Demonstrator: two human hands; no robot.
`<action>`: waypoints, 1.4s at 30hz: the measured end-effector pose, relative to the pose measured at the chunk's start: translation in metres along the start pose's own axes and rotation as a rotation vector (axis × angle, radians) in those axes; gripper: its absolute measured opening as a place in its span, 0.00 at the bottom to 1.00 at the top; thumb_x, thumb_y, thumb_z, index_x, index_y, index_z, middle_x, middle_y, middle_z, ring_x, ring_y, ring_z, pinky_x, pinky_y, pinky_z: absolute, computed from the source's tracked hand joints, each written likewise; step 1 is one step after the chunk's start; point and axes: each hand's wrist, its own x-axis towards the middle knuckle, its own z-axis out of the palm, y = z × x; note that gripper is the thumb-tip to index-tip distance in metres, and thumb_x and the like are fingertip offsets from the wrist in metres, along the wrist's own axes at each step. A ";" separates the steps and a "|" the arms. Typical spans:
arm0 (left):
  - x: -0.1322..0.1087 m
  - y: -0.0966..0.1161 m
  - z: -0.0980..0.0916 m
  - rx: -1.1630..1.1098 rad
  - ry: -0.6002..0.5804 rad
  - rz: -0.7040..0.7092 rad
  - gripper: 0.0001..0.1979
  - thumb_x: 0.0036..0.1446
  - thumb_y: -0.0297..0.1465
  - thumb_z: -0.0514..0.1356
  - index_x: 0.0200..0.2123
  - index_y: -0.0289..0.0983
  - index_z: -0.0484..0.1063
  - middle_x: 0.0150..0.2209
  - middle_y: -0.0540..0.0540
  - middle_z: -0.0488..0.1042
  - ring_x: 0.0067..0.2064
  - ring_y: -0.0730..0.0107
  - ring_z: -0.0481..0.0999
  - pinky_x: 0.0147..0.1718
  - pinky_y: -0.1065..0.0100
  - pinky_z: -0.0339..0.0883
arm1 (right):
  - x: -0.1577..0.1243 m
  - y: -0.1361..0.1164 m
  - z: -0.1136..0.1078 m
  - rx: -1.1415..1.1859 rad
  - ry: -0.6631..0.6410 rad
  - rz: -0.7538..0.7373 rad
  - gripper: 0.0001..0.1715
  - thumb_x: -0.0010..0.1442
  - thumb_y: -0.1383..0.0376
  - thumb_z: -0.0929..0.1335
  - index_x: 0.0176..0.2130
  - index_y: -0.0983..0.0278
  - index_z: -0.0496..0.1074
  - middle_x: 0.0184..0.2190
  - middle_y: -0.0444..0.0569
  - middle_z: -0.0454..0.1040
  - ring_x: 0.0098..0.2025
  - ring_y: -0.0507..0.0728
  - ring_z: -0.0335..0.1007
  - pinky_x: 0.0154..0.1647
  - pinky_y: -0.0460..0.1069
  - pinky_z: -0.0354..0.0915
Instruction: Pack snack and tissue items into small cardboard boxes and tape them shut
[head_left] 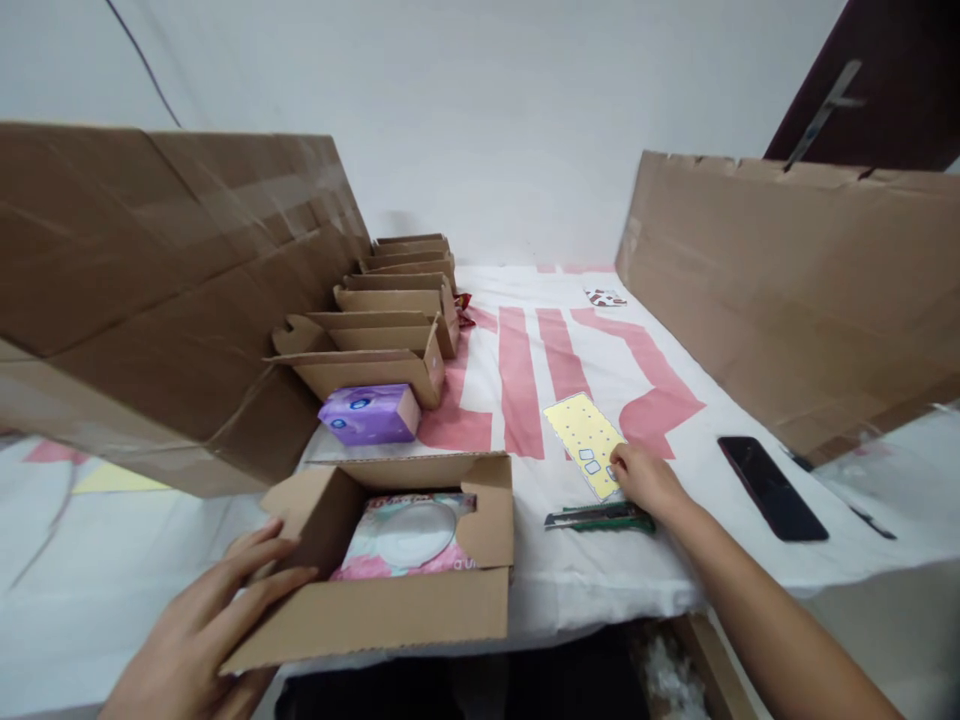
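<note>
My left hand (202,620) grips the left flap of an open cardboard box (390,612), thumb below and fingers over the flap. Inside the box lies a pink and pale-green printed package (360,560) with a round white lid-like disc (417,532) on it. My right hand (646,478) is closed in a pinch at the lower right edge of a yellow dotted sheet (581,425), which bears a few pale square patches. Whether it pinches the sheet itself or a patch is hidden. Just below that hand, a green utility knife (600,516) lies on the cloth.
A purple tissue pack (371,414) stands behind the box, before a row of several open cardboard boxes (360,372). Tall cardboard panels stand left (172,290) and right (787,290). A black phone (772,488) lies at right; a small brown-and-white patterned packet (604,297) is farther back.
</note>
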 end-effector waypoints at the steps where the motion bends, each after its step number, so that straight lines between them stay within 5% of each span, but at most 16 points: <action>1: 0.001 0.003 0.000 -0.024 0.009 -0.033 0.20 0.47 0.30 0.53 0.44 0.46 0.73 0.54 0.43 0.69 0.60 0.44 0.65 0.55 0.45 0.66 | 0.000 -0.002 -0.003 0.007 0.011 0.002 0.06 0.57 0.70 0.65 0.33 0.61 0.71 0.35 0.49 0.76 0.35 0.56 0.69 0.30 0.48 0.53; 4: 0.005 0.013 0.000 -0.112 0.038 -0.143 0.19 0.49 0.30 0.50 0.43 0.49 0.73 0.54 0.46 0.69 0.61 0.45 0.64 0.57 0.44 0.62 | -0.006 -0.016 -0.007 0.160 0.045 -0.026 0.06 0.59 0.67 0.63 0.34 0.61 0.70 0.31 0.46 0.75 0.33 0.55 0.69 0.32 0.48 0.58; 7: 0.006 0.016 0.000 -0.122 0.043 -0.170 0.20 0.48 0.29 0.50 0.42 0.50 0.74 0.53 0.47 0.70 0.60 0.45 0.65 0.57 0.44 0.62 | -0.021 -0.044 0.003 0.577 -0.020 -0.153 0.03 0.56 0.64 0.67 0.34 0.60 0.70 0.29 0.44 0.74 0.31 0.54 0.69 0.33 0.48 0.62; 12: 0.004 0.009 -0.003 -0.025 -0.027 -0.065 0.20 0.49 0.28 0.53 0.45 0.47 0.71 0.54 0.42 0.67 0.61 0.44 0.64 0.55 0.45 0.64 | -0.052 -0.088 0.046 1.059 -0.330 -0.286 0.14 0.51 0.62 0.71 0.39 0.60 0.71 0.37 0.46 0.74 0.37 0.54 0.69 0.35 0.48 0.64; 15: 0.004 0.009 -0.004 -0.007 -0.035 -0.052 0.19 0.51 0.27 0.52 0.46 0.46 0.70 0.55 0.40 0.66 0.62 0.45 0.63 0.56 0.47 0.63 | -0.060 -0.098 0.073 1.279 -0.350 -0.240 0.24 0.48 0.58 0.74 0.44 0.59 0.68 0.41 0.47 0.72 0.39 0.53 0.68 0.37 0.48 0.64; 18: 0.005 0.012 -0.005 -0.026 -0.026 -0.066 0.18 0.52 0.27 0.51 0.45 0.45 0.71 0.55 0.41 0.66 0.62 0.45 0.62 0.57 0.46 0.61 | -0.062 -0.101 0.090 1.406 -0.340 -0.195 0.24 0.48 0.55 0.75 0.42 0.59 0.68 0.37 0.45 0.71 0.37 0.53 0.67 0.37 0.48 0.63; 25: 0.008 0.017 -0.009 -0.111 -0.027 -0.198 0.17 0.55 0.27 0.54 0.43 0.52 0.74 0.53 0.50 0.70 0.61 0.53 0.65 0.59 0.53 0.60 | -0.063 -0.103 0.088 1.391 -0.331 -0.168 0.21 0.46 0.56 0.76 0.35 0.61 0.67 0.31 0.41 0.69 0.30 0.50 0.63 0.32 0.46 0.59; 34: 0.002 0.003 0.001 0.011 0.027 -0.011 0.20 0.53 0.27 0.50 0.47 0.50 0.70 0.54 0.49 0.68 0.61 0.50 0.65 0.54 0.52 0.66 | -0.053 -0.111 0.084 1.344 -0.207 -0.161 0.15 0.49 0.60 0.71 0.34 0.61 0.64 0.29 0.41 0.67 0.32 0.52 0.64 0.35 0.47 0.61; 38: 0.000 -0.003 0.004 -0.001 0.029 0.040 0.22 0.50 0.28 0.52 0.48 0.50 0.69 0.56 0.48 0.67 0.60 0.45 0.65 0.52 0.48 0.67 | -0.046 -0.106 0.077 1.169 -0.156 -0.237 0.10 0.49 0.64 0.68 0.32 0.60 0.63 0.27 0.40 0.66 0.28 0.50 0.63 0.30 0.46 0.60; 42: 0.001 0.004 0.001 0.021 0.002 -0.018 0.21 0.53 0.25 0.51 0.48 0.53 0.67 0.55 0.49 0.66 0.61 0.49 0.64 0.51 0.49 0.68 | -0.018 -0.071 0.048 0.854 0.045 -0.199 0.05 0.50 0.66 0.66 0.32 0.61 0.64 0.27 0.41 0.67 0.30 0.52 0.66 0.32 0.46 0.63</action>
